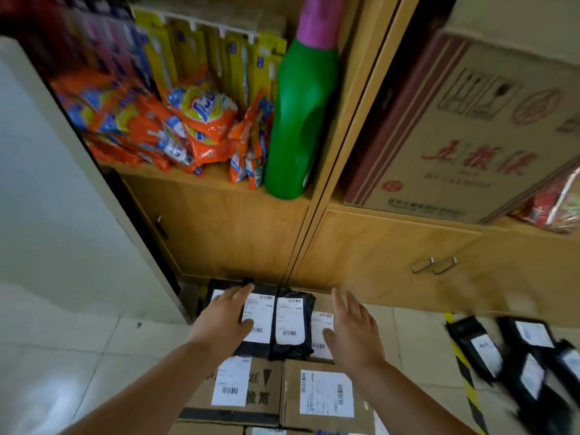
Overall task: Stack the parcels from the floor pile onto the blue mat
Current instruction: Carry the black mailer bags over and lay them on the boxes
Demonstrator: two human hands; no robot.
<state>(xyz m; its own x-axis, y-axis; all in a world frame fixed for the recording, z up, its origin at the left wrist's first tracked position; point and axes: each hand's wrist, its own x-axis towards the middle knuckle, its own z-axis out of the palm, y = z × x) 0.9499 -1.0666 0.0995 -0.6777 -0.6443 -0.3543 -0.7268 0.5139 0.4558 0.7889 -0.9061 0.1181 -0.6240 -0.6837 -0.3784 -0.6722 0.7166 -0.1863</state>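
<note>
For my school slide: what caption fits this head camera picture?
Left hand pressing a black parcel, right hand open beside the stack.

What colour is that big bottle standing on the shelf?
The bottle is bright green with a pink top, clearest in the head view.

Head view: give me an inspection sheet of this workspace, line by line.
Surface: pale tiled floor; blue mat not seen.
Job's things: two black parcels lying side by side on the cardboard boxes; more black parcels blurred on the floor at right.
Clutter: orange packets and green bottle on the wooden shelf.
Grippers: left hand flat on the left black parcel; right hand open beside the stack.
Cables: nothing seen.
Surroundings: printed carton, yellow-black floor tape.
</note>
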